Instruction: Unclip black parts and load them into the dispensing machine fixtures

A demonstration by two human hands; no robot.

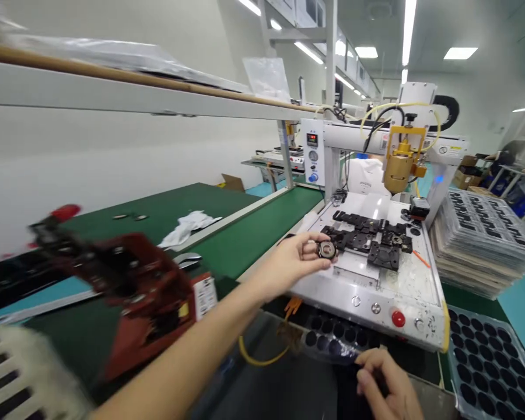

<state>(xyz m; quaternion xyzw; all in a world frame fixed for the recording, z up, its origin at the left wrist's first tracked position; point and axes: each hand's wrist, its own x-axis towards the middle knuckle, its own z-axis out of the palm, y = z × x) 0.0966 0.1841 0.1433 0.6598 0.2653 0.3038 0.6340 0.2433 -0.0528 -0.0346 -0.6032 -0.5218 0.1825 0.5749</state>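
Note:
My left hand [304, 254] is closed on a small round part [326, 249], a dark ring with a metallic face and a lighter centre. It holds the part above the front left of the white machine bed, beside the black fixtures [361, 239]. Lower down, my right hand [387, 382] has its fingers curled, with thumb and forefinger at the corner of a clear plastic tray [343, 352]. Round dark pockets show in this tray, which sits partly under the machine's front edge.
A gold dispensing head [400, 163] hangs over the bed. Stacked trays [485, 233] stand at the right, above another tray of round pockets [492, 356]. A red hand press [144, 297] is at left. White cloth [190, 226] lies on the green bench.

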